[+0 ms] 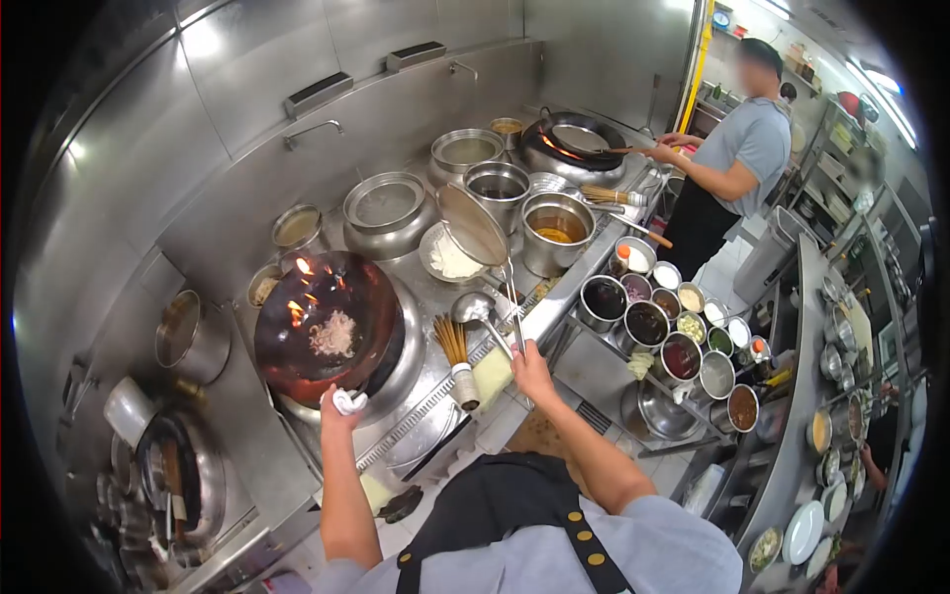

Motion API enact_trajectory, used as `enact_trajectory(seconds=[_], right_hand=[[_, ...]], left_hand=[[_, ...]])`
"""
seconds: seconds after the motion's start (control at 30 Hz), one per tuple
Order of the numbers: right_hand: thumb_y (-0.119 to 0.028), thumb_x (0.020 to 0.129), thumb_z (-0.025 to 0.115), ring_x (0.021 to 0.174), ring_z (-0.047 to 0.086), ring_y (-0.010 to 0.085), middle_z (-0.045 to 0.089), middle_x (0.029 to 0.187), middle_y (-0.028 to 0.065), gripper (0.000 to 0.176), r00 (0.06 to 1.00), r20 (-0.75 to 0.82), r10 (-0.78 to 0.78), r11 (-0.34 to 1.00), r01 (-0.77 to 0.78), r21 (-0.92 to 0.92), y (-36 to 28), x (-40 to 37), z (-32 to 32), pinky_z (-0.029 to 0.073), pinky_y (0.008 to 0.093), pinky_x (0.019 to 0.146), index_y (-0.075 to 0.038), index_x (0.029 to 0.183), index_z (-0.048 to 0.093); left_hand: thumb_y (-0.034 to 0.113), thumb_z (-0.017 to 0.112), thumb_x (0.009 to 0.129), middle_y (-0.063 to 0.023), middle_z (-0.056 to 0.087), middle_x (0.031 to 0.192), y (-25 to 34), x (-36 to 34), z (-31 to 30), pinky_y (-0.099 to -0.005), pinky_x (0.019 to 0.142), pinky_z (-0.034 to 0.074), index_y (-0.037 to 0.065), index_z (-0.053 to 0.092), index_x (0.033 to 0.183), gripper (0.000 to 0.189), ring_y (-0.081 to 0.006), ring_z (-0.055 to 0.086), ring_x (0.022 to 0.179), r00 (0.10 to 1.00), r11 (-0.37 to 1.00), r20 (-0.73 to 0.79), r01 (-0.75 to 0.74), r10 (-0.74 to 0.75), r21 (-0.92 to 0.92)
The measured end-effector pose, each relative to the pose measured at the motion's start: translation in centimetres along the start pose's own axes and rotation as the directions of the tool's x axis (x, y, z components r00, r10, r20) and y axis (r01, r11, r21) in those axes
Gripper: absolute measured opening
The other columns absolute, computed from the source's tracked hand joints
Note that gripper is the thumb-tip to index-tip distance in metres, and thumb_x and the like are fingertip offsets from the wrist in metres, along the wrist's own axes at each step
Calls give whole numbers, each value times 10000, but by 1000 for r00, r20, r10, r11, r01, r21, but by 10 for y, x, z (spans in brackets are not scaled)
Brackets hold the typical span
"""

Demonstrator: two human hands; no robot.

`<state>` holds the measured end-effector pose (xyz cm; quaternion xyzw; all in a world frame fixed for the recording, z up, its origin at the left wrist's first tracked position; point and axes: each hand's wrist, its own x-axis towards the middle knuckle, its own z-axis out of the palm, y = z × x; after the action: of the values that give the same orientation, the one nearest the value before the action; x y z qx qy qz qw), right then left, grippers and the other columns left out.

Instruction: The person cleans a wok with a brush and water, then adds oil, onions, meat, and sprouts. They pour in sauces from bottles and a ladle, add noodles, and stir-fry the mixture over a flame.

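Note:
My left hand point(339, 414) is closed round the near edge of a dark wok point(282, 342), with a white cloth point(349, 401) in its grip. Pale pink pieces of food point(332, 335) lie in the wok, and flames point(303, 267) show at its far side. The wok is tilted over the burner ring point(404, 371). My right hand point(532, 372) grips the long handle of a round strainer point(473, 226), raised over the worktop. A ladle point(473, 308) lies just left of it, its handle running up to my fingers. Beside the ladle is a bamboo brush point(462, 381).
A plate of white food point(453, 255) sits behind the strainer. Metal pots, one with amber liquid point(556, 226), line the stove. Seasoning tins point(648, 322) crowd the right side. A co-worker point(737, 148) stands at another wok point(574, 144).

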<state>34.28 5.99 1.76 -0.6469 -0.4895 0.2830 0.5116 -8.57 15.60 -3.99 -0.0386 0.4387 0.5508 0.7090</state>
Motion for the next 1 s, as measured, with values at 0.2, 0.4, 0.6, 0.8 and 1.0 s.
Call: enact_trajectory(seconds=[0.2,0.4,0.6,0.8,1.0], right_hand=[[-127,961,459,469,396,98,441,683,2,125,919,295,261,796,-377,473,-60,10,-22,354,272,365,-89,1066,403],[-122,963,449,467,435,123,514,770,60,491,793,425,437,733,-588,343,-22,-5,-41,374,290,345,-31,1394,232],[-50,914,414,461,407,85,478,741,26,172,785,483,387,698,-592,403,-67,53,-68,331,247,312,-95,1071,361],[-39,906,415,475,423,92,479,750,39,354,770,550,324,693,-588,416,-71,152,-122,361,264,340,-67,1243,311],[-11,871,412,484,442,125,489,753,70,706,744,589,315,776,-559,291,-59,278,-156,385,289,366,-76,1482,64]], left_hand=[[198,483,864,-93,627,804,-20,10,-8,-452,672,510,114,589,877,136,-285,611,753,988,993,124,-101,93,56],[196,493,859,-35,597,708,-25,-11,-8,-373,469,420,132,575,823,110,-211,555,589,890,990,438,-87,128,-113],[136,513,863,-11,573,678,-34,-70,74,-360,420,423,142,528,832,35,-176,567,567,943,952,134,-308,306,-6],[175,466,903,6,555,643,-64,-92,181,-330,384,404,143,534,803,126,-163,529,500,936,933,-6,-350,352,86],[213,469,922,-3,569,638,-93,-51,285,-345,399,407,141,557,785,178,-194,527,494,935,948,170,-318,311,12]])
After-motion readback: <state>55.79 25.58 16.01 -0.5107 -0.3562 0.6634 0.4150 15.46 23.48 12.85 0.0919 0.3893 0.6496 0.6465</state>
